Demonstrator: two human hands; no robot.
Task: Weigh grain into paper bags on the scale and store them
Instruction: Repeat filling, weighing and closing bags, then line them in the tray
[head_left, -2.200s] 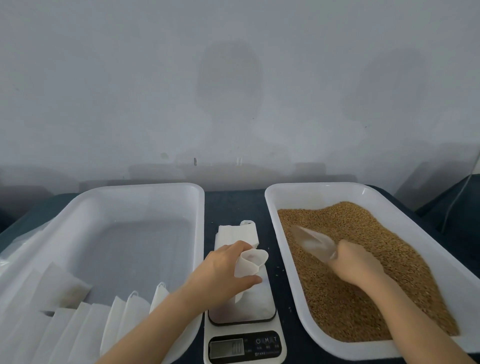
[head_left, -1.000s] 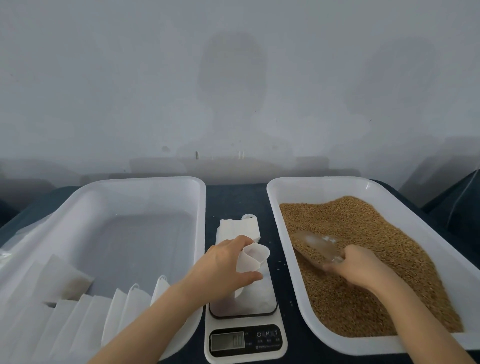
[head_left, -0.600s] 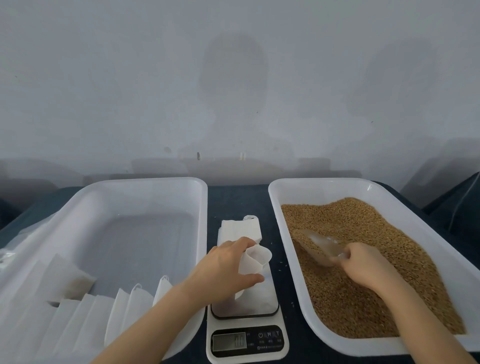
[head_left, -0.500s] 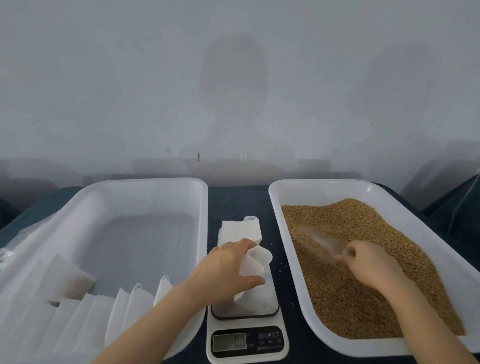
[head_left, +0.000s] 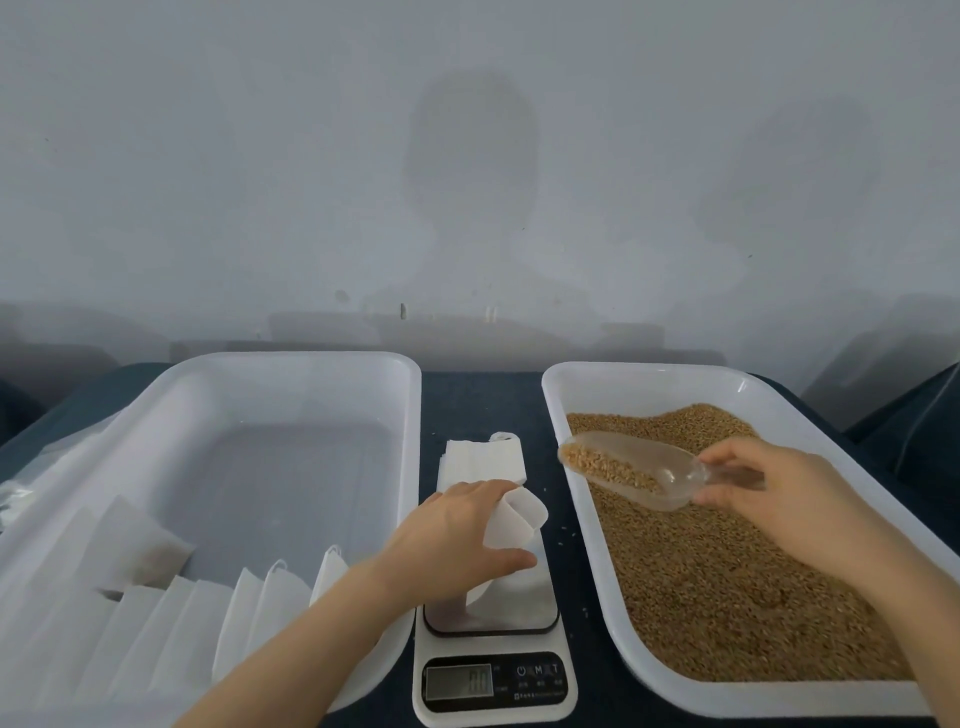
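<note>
A white paper bag (head_left: 511, 525) stands on the white digital scale (head_left: 493, 675) in the middle, its mouth open. My left hand (head_left: 452, 540) grips the bag near its top and holds it upright. My right hand (head_left: 769, 493) holds the handle of a clear plastic scoop (head_left: 623, 467), which carries some brown grain and hangs above the left side of the grain tray (head_left: 649, 374). The scoop's mouth points left, toward the bag, and is still over the tray. Grain (head_left: 727, 597) fills most of that tray.
A large white tray (head_left: 291, 364) on the left holds several white paper bags (head_left: 156, 613) lined up along its near end. A stack of flat empty bags (head_left: 483, 460) lies behind the scale on the dark table. A grey wall stands close behind.
My right hand has lifted the scoop out of the grain, loaded, and turned it toward the bag. My left hand has kept its hold on the bag on the scale.
</note>
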